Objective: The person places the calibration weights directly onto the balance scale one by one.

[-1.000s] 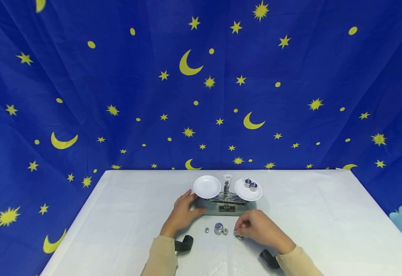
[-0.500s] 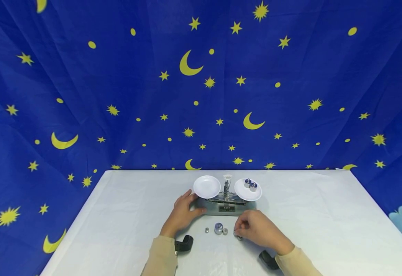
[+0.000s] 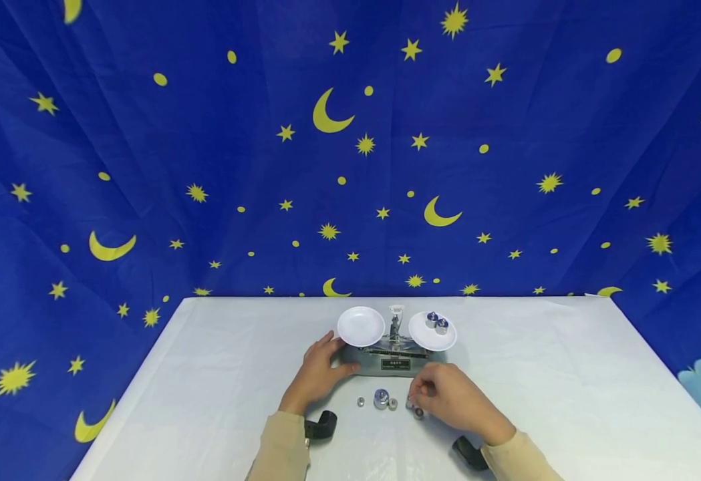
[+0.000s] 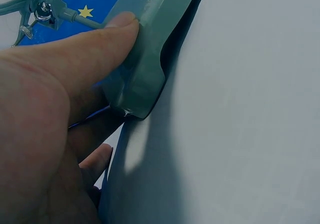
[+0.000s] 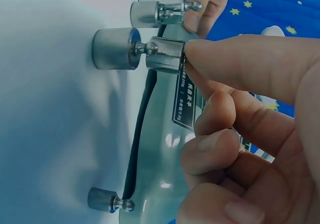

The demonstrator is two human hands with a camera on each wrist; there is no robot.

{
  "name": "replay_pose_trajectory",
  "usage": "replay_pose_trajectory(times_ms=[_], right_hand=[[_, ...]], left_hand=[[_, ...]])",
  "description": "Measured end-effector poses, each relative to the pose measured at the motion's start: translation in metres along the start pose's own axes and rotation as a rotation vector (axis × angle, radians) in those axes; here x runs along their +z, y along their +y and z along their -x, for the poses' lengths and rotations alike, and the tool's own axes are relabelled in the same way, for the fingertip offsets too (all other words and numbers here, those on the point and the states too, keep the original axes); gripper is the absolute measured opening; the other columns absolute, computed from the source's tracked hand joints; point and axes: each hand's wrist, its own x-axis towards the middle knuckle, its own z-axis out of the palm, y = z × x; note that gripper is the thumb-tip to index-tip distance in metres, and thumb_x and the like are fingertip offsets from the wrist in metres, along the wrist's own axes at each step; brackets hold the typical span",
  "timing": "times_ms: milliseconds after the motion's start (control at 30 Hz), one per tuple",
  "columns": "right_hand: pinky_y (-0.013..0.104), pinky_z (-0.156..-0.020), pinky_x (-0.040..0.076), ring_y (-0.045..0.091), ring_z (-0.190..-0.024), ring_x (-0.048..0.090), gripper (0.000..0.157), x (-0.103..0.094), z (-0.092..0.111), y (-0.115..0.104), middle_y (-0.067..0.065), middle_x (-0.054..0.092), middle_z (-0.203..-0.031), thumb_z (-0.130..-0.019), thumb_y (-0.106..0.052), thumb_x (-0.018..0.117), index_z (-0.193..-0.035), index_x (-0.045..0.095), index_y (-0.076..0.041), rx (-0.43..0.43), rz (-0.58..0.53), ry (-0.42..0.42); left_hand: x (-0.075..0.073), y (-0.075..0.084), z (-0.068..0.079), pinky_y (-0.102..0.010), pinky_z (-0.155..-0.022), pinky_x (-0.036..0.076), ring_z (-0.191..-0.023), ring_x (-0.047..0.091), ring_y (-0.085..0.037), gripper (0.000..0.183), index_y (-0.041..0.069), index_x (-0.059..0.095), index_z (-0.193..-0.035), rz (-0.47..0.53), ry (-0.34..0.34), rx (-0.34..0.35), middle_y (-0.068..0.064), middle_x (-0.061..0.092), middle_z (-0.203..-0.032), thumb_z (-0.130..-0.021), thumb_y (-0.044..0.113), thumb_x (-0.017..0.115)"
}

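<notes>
I have the right hand (image 3: 451, 401) pinching a small weight (image 5: 167, 55) with thumb and forefinger, in front of the scale (image 3: 368, 365). It is close to the knob of a standing weight (image 5: 111, 49); I cannot tell if they touch. The left hand (image 3: 315, 375) grips the scale's left end. I judge the step is picking up, and the next move calls for a straight lift, not tipping this neighbour. The right pan (image 3: 430, 342) bears two weights (image 3: 432, 321); its rim needs care. The table (image 3: 542, 374) stretches wide to the right.
</notes>
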Motion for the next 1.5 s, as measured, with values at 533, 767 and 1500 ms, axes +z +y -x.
replay_pose_trajectory(times_ms=[533, 767, 1500], right_hand=[[0.02, -0.059, 0.047, 0.0, -0.068, 0.05, 0.017, -0.007, 0.004, -0.009, -0.016, 0.056, -0.074, -0.083, -0.006, 0.074, -0.081, 0.071, -0.023, -0.042, -0.064, 0.025], [0.021, -0.058, 0.047, 0.001, -0.068, 0.05, 0.018, -0.009, 0.004, -0.012, -0.016, 0.056, -0.075, -0.083, -0.006, 0.074, -0.081, 0.071, -0.024, -0.035, -0.074, 0.047], [0.021, -0.054, 0.045, 0.002, -0.065, 0.048, 0.015, -0.017, 0.005, -0.021, -0.015, 0.056, -0.074, -0.085, -0.011, 0.077, -0.084, 0.073, -0.025, -0.023, -0.097, 0.133]], left_hand=[[0.001, 0.0, 0.0, -0.066, -0.117, 0.021, -0.145, 0.032, -0.041, 0.063, 0.001, 0.059, -0.137, 0.006, 0.0, 0.003, -0.018, 0.054, -0.145, -0.085, 0.031, 0.08], [0.001, 0.0, 0.0, -0.066, -0.117, 0.02, -0.145, 0.032, -0.042, 0.063, 0.001, 0.059, -0.137, 0.006, -0.002, -0.005, -0.018, 0.053, -0.146, -0.085, 0.031, 0.08], [0.003, -0.002, -0.001, -0.069, -0.116, 0.021, -0.146, 0.031, -0.043, 0.064, 0.004, 0.059, -0.14, 0.006, 0.002, -0.026, -0.018, 0.051, -0.148, -0.085, 0.031, 0.079]])
